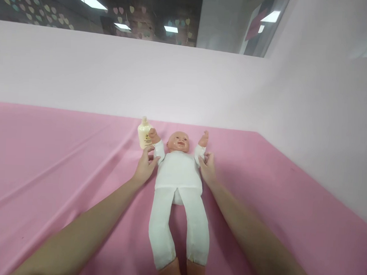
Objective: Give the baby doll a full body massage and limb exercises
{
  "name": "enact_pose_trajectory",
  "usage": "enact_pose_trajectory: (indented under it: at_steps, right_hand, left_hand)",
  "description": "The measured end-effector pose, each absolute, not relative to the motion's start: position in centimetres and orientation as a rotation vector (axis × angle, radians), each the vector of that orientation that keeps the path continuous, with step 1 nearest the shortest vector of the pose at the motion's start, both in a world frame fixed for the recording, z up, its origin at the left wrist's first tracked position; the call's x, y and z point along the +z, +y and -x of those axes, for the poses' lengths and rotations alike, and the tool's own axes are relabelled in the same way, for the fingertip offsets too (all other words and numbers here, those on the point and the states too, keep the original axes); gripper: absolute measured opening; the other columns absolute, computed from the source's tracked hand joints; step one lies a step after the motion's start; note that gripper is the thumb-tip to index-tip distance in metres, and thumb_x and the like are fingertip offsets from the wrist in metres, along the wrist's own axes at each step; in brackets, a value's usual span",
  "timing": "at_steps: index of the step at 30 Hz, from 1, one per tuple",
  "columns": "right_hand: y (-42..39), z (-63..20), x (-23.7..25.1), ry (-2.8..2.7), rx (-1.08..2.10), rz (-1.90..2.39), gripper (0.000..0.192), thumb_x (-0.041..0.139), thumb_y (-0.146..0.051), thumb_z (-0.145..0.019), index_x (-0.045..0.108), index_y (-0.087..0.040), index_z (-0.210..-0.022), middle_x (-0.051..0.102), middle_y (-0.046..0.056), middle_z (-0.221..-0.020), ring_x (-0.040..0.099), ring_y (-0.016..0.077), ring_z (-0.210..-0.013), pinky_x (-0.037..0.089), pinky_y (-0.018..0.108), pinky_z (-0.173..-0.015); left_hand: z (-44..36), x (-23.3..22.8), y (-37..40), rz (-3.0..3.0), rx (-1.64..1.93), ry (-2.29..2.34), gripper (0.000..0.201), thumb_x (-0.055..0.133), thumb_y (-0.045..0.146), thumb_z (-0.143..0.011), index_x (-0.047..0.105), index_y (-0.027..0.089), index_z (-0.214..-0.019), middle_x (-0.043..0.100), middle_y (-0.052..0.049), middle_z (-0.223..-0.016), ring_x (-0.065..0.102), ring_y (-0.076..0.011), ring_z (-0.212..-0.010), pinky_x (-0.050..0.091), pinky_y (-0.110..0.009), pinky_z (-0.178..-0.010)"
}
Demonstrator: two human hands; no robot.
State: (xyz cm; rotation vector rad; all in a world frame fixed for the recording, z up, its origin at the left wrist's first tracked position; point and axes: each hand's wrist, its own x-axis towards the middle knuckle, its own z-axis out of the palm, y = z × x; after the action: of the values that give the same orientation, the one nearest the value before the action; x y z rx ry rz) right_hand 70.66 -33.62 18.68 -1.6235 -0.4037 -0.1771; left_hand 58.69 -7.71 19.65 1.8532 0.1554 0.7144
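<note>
A baby doll [179, 170] with a white cloth body lies on its back, its head away from me and both arms raised beside the head. My left hand [145, 164] is closed around the doll's arm on the left, thumb and fingers on either side of the white sleeve. On the other side, my right hand [208, 166] grips the doll's arm on the right in the same way. Just beyond the doll's left-side hand stands a pale yellow bottle [144, 134], partly covered by that hand. The doll's feet run off the bottom edge of the view.
Beneath the doll spreads a pink sheet [78, 156] with a few long creases on the left. A white wall [113, 72] rises behind it, and another wall [332, 120] closes off the right. Above the back wall is a dark window [165, 13] with reflected ceiling lights.
</note>
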Motion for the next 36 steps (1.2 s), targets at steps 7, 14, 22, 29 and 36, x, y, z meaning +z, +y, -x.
enact_pose_trajectory:
  at_steps: [7,14,22,29,36]
  right_hand:
    - [-34.0,-71.4,18.3,-0.331,-0.234,1.705,0.043,0.057,-0.048,-0.085,0.049,-0.024,-0.12,0.059,0.01,-0.128,0.06,0.0235,-0.11,0.048,0.042,-0.098]
    - [-34.1,-71.0,18.7,-0.375,-0.237,1.716,0.046,0.056,-0.046,-0.085,0.053,-0.025,-0.126,0.063,0.008,-0.121,0.06,0.0249,-0.108,0.048,0.045,-0.1]
    - [-34.2,-70.2,19.8,-0.391,-0.124,1.881,0.051,0.054,-0.041,-0.086,0.054,-0.027,-0.135,0.06,0.008,-0.136,0.057,0.0281,-0.122,0.039,0.051,-0.11]
    - [-34.2,-71.0,18.8,-0.363,-0.107,1.861,0.05,0.056,-0.043,-0.085,0.059,-0.026,-0.132,0.059,0.008,-0.139,0.051,0.0299,-0.133,0.033,0.053,-0.116]
    - [-34.3,-71.9,18.3,-0.326,-0.072,1.851,0.042,0.056,-0.04,-0.082,0.067,-0.026,-0.12,0.068,0.006,-0.127,0.057,0.0294,-0.125,0.036,0.053,-0.115]
  left_hand:
    - [-59.8,18.5,-6.7,-1.992,0.746,0.127,0.045,0.056,0.034,-0.089,0.055,0.029,-0.134,0.047,-0.008,-0.144,0.06,-0.0241,-0.111,0.05,-0.042,-0.098]
    - [-59.8,18.2,-6.7,-2.011,0.802,0.134,0.044,0.056,0.032,-0.088,0.052,0.027,-0.132,0.054,-0.009,-0.132,0.057,-0.0248,-0.111,0.048,-0.044,-0.099]
    - [-59.8,18.2,-6.3,-2.098,0.783,0.136,0.043,0.058,0.035,-0.088,0.059,0.028,-0.13,0.053,-0.009,-0.137,0.051,-0.0288,-0.126,0.037,-0.046,-0.112]
    - [-60.3,17.2,-5.5,-2.169,0.723,0.243,0.046,0.061,0.042,-0.086,0.064,0.028,-0.129,0.063,-0.011,-0.126,0.058,-0.0314,-0.116,0.037,-0.051,-0.109]
    - [-60.0,17.3,-5.5,-2.033,0.616,0.268,0.049,0.065,0.043,-0.083,0.065,0.027,-0.13,0.073,-0.007,-0.111,0.063,-0.0316,-0.107,0.041,-0.05,-0.106]
